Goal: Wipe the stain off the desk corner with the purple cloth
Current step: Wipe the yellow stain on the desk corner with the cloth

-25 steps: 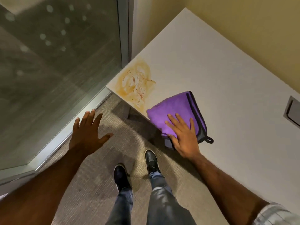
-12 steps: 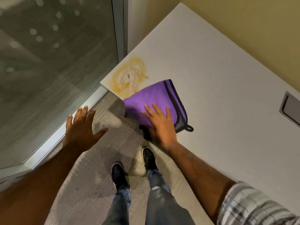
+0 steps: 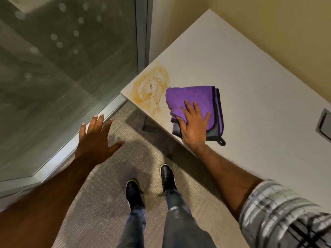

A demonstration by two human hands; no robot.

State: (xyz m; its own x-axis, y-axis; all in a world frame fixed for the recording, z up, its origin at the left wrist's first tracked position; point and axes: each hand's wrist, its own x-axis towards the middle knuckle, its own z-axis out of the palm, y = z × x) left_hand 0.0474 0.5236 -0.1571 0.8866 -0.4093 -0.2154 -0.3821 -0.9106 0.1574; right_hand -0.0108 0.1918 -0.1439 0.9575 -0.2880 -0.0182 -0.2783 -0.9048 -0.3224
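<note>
An orange-brown stain (image 3: 151, 87) with reddish streaks covers the near left corner of the white desk (image 3: 250, 97). A folded purple cloth (image 3: 193, 99) with a dark grey edge and a small loop lies flat on the desk just right of the stain, its left edge touching the smear. My right hand (image 3: 194, 125) presses down on the cloth's near half, fingers spread, thumb hooked at its left edge. My left hand (image 3: 95, 142) hovers over the carpet left of the desk, fingers apart, holding nothing.
A glass wall with a metal frame (image 3: 141, 33) stands left of the desk corner. A yellow wall runs behind the desk. A grey cable hatch (image 3: 325, 125) is set in the desk at far right. My two dark shoes (image 3: 134, 194) stand on grey carpet.
My right hand slid the cloth left toward the stain, partly covering it half a second ago, then drew it back right, so more of the smear shows. My left hand stayed open.
</note>
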